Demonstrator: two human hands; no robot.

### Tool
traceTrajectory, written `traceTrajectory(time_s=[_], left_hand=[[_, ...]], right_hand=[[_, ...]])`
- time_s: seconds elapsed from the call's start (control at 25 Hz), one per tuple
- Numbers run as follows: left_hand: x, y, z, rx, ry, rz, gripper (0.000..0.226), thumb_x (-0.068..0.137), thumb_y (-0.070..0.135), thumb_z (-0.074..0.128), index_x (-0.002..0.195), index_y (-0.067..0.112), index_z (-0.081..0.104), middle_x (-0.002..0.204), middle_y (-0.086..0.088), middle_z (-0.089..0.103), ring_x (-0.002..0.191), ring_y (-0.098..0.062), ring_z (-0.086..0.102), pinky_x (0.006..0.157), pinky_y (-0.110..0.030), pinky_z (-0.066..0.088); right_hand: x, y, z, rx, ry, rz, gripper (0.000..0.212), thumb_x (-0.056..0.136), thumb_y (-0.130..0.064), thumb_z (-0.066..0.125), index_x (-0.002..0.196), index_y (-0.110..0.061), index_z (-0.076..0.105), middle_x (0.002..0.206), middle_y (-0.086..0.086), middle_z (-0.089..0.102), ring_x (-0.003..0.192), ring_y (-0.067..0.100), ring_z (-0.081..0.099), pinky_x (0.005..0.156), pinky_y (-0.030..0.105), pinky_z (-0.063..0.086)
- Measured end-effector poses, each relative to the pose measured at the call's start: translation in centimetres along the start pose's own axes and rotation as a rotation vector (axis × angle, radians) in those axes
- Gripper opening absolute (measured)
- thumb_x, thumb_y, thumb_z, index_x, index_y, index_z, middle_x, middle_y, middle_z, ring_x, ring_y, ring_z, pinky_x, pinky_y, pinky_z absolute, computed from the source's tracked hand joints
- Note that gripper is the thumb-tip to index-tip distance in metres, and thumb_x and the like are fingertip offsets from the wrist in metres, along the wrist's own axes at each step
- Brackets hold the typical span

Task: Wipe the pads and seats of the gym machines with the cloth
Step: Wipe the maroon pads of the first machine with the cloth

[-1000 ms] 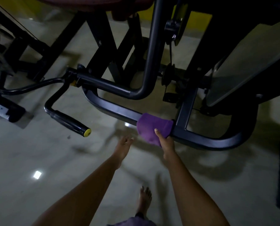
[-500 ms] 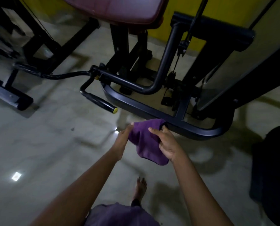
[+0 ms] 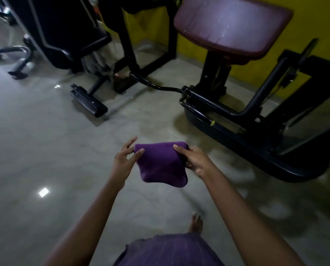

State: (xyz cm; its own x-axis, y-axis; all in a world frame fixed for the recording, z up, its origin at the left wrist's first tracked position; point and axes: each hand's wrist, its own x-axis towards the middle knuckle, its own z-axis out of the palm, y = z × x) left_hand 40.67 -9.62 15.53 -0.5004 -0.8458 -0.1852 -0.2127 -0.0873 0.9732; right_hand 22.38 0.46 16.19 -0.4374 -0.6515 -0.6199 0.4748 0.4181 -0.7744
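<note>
At 6 o'clock, nearest the camera, lies the edge of a purple garment (image 3: pixel 168 250), with one bare foot (image 3: pixel 196 224) on the glossy grey floor (image 3: pixel 45 150) just beyond it. Both forearms reach forward from there to the purple cloth (image 3: pixel 160 166), which hangs in the air just below the middle of the view, folded and clear of every machine. The left hand (image 3: pixel 123 160) pinches the cloth's upper corner on the 9 o'clock side between thumb and a finger, its other fingers spread upward. The right hand (image 3: pixel 196 160) grips the 3 o'clock edge, thumb on top and fingers curled beneath. A bright light patch (image 3: pixel 43 192) shines on the floor at 8 o'clock. Farther out at 3 o'clock stands a black machine frame (image 3: pixel 256 150), and above it at 1 o'clock its maroon pad (image 3: pixel 231 25), before a yellow wall (image 3: pixel 323 16). At 11 o'clock stands another black machine (image 3: pixel 64 25).
</note>
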Motion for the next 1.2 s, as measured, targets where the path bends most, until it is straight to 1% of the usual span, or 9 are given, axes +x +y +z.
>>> traceTrajectory(time_s=[0.16, 0.32, 0.52, 0.68, 0.76, 0.84, 0.96, 1.08, 1.2], left_hand=[[0.7, 1.9, -5.7, 0.036, 0.052, 0.146, 0.017, 0.092, 0.014, 0.055, 0.097, 0.029, 0.059, 0.086, 0.012, 0.068, 0.075, 0.008, 0.063, 0.071, -0.013, 0.051], [5.4, 2.8, -8.8, 0.066, 0.115, 0.144, 0.046, 0.091, 0.021, 0.057, 0.134, 0.020, 0.040, 0.116, 0.001, 0.055, 0.100, -0.013, 0.058, 0.089, -0.033, 0.050], [14.7, 5.7, -11.5, -0.297, 0.109, 0.109, 0.033, 0.097, 0.014, 0.046, 0.128, 0.022, 0.040, 0.119, -0.002, 0.054, 0.108, -0.025, 0.057, 0.081, -0.031, 0.054], [22.5, 9.9, -12.0, -0.571, -0.024, 0.030, 0.037, 0.098, 0.025, 0.043, 0.134, 0.020, 0.041, 0.125, -0.005, 0.058, 0.104, -0.019, 0.063, 0.076, -0.030, 0.058], [26.0, 12.4, -11.3, -0.620, -0.142, -0.002, 0.044, 0.095, 0.039, 0.042, 0.131, 0.015, 0.048, 0.125, -0.007, 0.062, 0.107, -0.018, 0.064, 0.081, -0.029, 0.057], [29.4, 14.8, -10.0, -0.660, -0.265, -0.013, 0.046, 0.094, 0.043, 0.038, 0.124, 0.013, 0.056, 0.120, -0.006, 0.067, 0.107, -0.015, 0.065, 0.085, -0.026, 0.055], [34.0, 17.9, -7.6, -0.634, -0.410, -0.011, 0.040, 0.094, 0.034, 0.039, 0.124, 0.012, 0.055, 0.115, -0.005, 0.067, 0.099, -0.012, 0.067, 0.086, -0.023, 0.054], [39.5, 19.5, -5.3, -0.473, -0.505, 0.048, 0.035, 0.097, 0.022, 0.040, 0.132, 0.018, 0.046, 0.111, -0.003, 0.063, 0.086, -0.008, 0.065, 0.076, -0.024, 0.054], [46.7, 20.7, -4.0, -0.288, -0.488, 0.137, 0.025, 0.097, 0.020, 0.044, 0.120, 0.025, 0.053, 0.114, -0.001, 0.061, 0.098, -0.015, 0.059, 0.083, -0.030, 0.047]], right_hand=[[0.8, -3.7, 7.1, -0.037, -0.089, -0.080, 0.008, 0.087, -0.022, 0.063, 0.082, -0.017, 0.061, 0.077, -0.002, 0.064, 0.073, 0.010, 0.058, 0.061, 0.022, 0.045], [3.3, -6.4, 12.2, -0.027, -0.125, -0.158, 0.010, 0.093, -0.014, 0.053, 0.086, -0.012, 0.060, 0.090, 0.006, 0.064, 0.076, 0.013, 0.058, 0.068, 0.022, 0.047], [7.5, -6.6, 18.5, -0.263, -0.025, -0.433, 0.040, 0.091, -0.017, 0.056, 0.130, -0.014, 0.050, 0.130, 0.004, 0.054, 0.110, 0.013, 0.052, 0.090, 0.024, 0.043], [12.9, -11.7, 22.0, -0.617, 0.084, -0.882, 0.062, 0.083, -0.052, 0.054, 0.140, -0.036, 0.034, 0.152, -0.001, 0.025, 0.139, 0.014, 0.023, 0.112, 0.036, 0.025], [16.2, -15.0, 22.9, -0.738, 0.172, -0.956, 0.072, 0.075, -0.069, 0.042, 0.141, -0.046, 0.023, 0.157, -0.002, 0.009, 0.144, 0.019, 0.007, 0.114, 0.044, 0.016], [19.1, -18.1, 23.2, -0.694, 0.273, -1.010, 0.072, 0.074, -0.068, 0.041, 0.140, -0.047, 0.022, 0.157, 0.001, 0.006, 0.144, 0.022, 0.007, 0.114, 0.045, 0.018], [22.5, -21.8, 22.9, -0.484, 0.408, -1.042, 0.064, 0.078, -0.055, 0.045, 0.138, -0.041, 0.029, 0.151, 0.009, 0.022, 0.138, 0.023, 0.026, 0.110, 0.035, 0.032], [26.1, -25.5, 21.3, -0.374, 0.497, -1.052, 0.058, 0.077, -0.046, 0.045, 0.134, -0.037, 0.035, 0.143, 0.013, 0.034, 0.131, 0.022, 0.036, 0.101, 0.005, 0.023], [30.3, -29.8, 19.0, -0.383, 0.630, -1.087, 0.054, 0.080, -0.033, 0.052, 0.133, -0.033, 0.041, 0.136, 0.013, 0.041, 0.126, 0.022, 0.041, 0.097, -0.002, 0.020]])
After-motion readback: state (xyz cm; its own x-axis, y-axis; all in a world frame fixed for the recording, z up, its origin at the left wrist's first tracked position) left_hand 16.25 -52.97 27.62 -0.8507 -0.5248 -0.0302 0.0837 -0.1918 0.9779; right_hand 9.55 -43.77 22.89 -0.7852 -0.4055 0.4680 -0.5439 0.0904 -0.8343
